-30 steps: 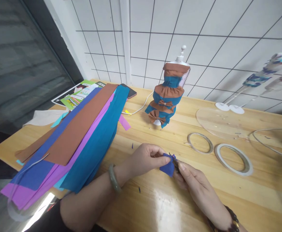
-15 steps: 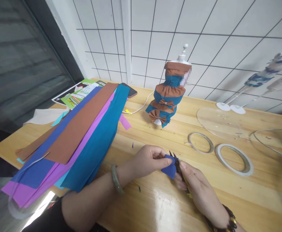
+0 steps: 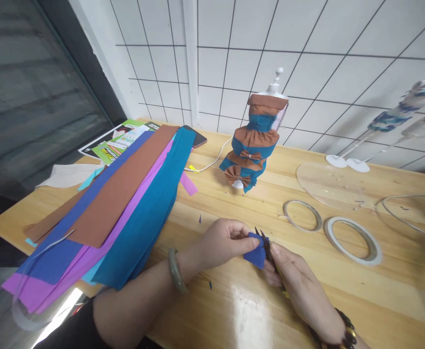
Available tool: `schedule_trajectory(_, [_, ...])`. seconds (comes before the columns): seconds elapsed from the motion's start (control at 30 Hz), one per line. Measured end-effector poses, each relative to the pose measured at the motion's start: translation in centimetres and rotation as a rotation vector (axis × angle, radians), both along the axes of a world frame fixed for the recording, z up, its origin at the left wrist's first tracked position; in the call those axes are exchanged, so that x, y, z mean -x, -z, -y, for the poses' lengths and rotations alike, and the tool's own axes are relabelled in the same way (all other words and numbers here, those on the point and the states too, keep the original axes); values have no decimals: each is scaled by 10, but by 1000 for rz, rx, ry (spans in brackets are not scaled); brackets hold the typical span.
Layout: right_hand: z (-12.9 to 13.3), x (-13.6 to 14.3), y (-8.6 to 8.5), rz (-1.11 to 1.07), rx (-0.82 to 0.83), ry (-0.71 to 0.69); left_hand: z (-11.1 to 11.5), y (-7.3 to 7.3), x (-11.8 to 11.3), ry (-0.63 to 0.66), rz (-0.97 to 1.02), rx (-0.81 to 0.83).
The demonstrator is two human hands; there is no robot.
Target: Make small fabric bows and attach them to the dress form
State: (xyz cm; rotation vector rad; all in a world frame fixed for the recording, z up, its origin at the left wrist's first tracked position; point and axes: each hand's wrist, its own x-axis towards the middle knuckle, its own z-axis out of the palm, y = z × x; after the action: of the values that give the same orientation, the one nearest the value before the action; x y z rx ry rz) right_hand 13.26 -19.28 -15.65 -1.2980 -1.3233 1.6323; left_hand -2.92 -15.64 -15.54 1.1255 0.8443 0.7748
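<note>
Pinched between the thumb and fingers of my left hand is a small blue piece. My right hand is closed around dark scissors, whose blades are at the blue piece's right edge, their tips a little apart. Behind my hands stands a small dress form wrapped in brown and teal, with brown bows on its front. Left of my left forearm lie long strips: brown, blue, purple and teal.
Two tape rolls lie right of my hands. Behind them are a clear disc and two decorated stands. A phone, a white cable and printed sheets are at the back. Small blue scraps dot the table.
The scissor blades look slightly wider apart, and a bit of blue now shows to their right. My hands have otherwise hardly moved.
</note>
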Motion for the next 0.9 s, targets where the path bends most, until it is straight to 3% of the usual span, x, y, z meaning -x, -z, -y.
schedule_trajectory(0.9, [-1,2,-7,104,-55,-20,-1,4,2,19,6,-9])
